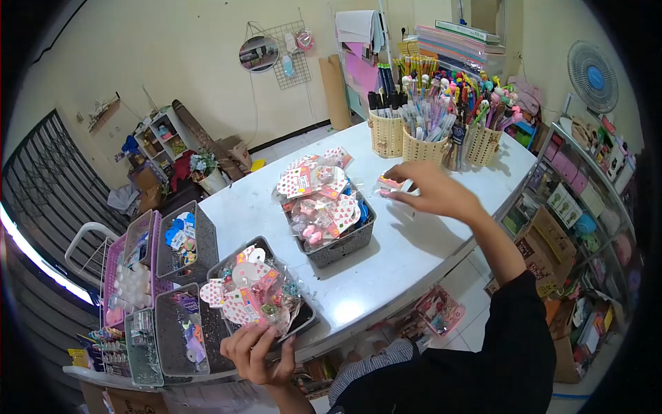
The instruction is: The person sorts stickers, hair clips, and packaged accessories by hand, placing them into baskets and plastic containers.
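My left hand rests at the near rim of a grey basket, its fingers bent over the edge; whether they grip anything is hidden. That basket holds small plastic-wrapped packets on patterned cards. My right hand is over the table, thumb and fingers closed round a small wrapped packet with a pink and orange label. Between the hands stands a second grey basket, heaped with wrapped packets on heart-patterned cards, with something blue at its right side.
Woven cream baskets full of pens stand at the back of the white table. More grey baskets and a purple basket are at the left. Shelves and a fan are on the right.
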The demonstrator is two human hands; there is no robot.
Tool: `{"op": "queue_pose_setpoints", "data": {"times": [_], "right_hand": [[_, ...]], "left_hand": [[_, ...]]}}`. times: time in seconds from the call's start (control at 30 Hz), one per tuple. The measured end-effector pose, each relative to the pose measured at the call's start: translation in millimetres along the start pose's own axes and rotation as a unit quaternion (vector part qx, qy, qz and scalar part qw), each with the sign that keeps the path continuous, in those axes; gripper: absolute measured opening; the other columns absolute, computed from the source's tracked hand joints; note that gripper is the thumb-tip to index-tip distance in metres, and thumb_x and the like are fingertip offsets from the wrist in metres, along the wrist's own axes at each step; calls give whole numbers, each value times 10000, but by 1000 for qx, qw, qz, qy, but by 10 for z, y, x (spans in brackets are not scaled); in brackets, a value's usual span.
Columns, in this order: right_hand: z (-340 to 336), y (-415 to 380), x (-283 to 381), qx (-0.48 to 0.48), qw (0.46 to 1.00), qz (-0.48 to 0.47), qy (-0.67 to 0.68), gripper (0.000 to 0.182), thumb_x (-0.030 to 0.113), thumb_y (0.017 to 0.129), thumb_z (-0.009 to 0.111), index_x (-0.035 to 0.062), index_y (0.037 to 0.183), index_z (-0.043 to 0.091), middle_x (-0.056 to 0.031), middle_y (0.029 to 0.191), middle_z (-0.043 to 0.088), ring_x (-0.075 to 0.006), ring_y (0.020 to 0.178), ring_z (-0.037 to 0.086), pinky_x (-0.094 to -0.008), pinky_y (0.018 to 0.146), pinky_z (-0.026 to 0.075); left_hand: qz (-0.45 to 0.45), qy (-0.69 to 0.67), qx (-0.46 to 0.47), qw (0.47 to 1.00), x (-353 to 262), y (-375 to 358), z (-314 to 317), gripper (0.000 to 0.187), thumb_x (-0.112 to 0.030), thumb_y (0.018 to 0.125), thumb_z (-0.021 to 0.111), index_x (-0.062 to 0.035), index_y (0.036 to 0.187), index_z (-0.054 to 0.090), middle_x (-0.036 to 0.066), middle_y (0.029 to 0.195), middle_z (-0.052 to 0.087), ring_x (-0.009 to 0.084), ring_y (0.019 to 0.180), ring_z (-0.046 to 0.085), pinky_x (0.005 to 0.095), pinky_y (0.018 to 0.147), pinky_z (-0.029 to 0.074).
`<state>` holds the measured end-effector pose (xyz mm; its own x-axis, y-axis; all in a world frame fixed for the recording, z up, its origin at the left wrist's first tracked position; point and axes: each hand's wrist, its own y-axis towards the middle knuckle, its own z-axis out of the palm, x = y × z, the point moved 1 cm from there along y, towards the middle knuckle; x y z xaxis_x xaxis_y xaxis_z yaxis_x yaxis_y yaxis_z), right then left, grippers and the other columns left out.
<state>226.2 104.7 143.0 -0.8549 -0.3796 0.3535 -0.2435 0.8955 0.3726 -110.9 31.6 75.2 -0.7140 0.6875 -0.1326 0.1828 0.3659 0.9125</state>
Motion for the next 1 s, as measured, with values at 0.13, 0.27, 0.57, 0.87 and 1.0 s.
{"op": "queue_pose_setpoints", "data": {"times": [0.13,0.27,0.57,0.87,1.0], "right_hand": [[507,149,-339,0,993,3,-117,281,184,776,570,8,993,534,-196,860,578,-347,791,564,-422,613,459],[572,194,-388,62,981,13,-184,144,100,717,556,-3,812,522,-182,710,578,-354,689,574,-421,618,459],[-155,-94,-32,-76,996,37,32,233,-37,723,563,-6,954,585,-150,780,625,-218,697,624,-293,630,496],[-173,-151,526,-351,927,-90,97,248,-62,722,605,-10,965,599,-105,878,644,-163,747,643,-245,655,505],[-75,-251,467,-364,915,-80,155,237,-52,726,618,0,957,607,-79,855,647,-76,653,569,-200,564,444]], "left_hand": [[-28,-16,-20,999,-12,-23,25,332,-183,636,701,-44,908,569,117,917,552,268,865,508,383,769,394],[-45,-9,-34,998,-7,-56,18,393,-217,620,722,-45,932,556,126,957,531,280,891,504,394,785,397],[-50,5,4,999,-35,-75,12,374,-242,610,733,-103,914,564,95,989,553,317,960,489,437,829,379],[-94,-29,55,994,132,165,84,357,-6,579,680,-70,923,603,80,990,597,285,1009,520,464,955,320],[-106,-14,84,991,267,325,230,376,33,613,630,-63,973,577,97,1024,566,292,1034,493,469,971,300]]}}
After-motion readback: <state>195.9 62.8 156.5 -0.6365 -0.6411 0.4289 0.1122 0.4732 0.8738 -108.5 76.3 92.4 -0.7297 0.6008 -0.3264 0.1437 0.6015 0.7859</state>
